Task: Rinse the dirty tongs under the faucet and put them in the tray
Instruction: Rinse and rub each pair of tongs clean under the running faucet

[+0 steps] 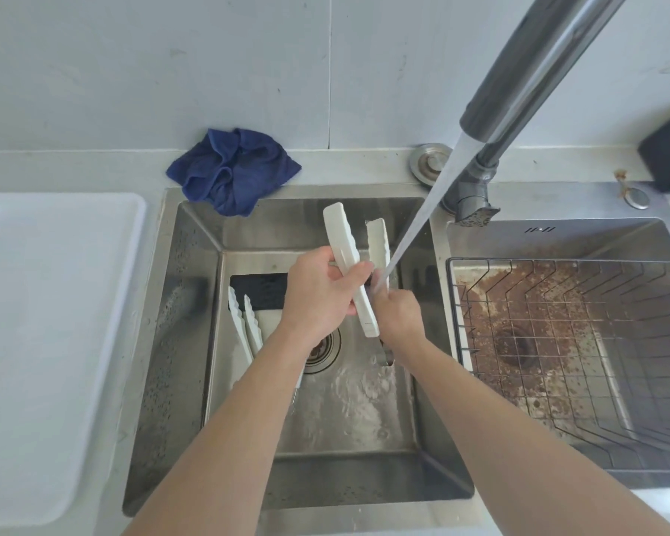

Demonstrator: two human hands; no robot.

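Head view, the only one I have: my left hand (322,292) grips the white tongs (349,265) around the middle, fingers curled round the near arm, with the two scalloped tips pointing up and away from me over the left sink basin (194,303). My right hand (397,311) sits just beside it, fingers curled in at the lower part of the tongs' other arm — the hold looks like a pinch, though the fingertips themselves are hidden. Water (414,222) runs from the faucet (519,83) in a slanted stream and lands on the tongs right at my right hand; the basin floor below is wet and rippled around the drain (325,350). A second pair of white tongs (244,323) lies in the same basin, to the left, partly behind my left forearm. The white tray (55,342) sits on the counter left of the sink. A crumpled blue cloth (233,168) lies at the basin's back edge. The right basin holds a wire rack (557,342) over a rust-stained floor.
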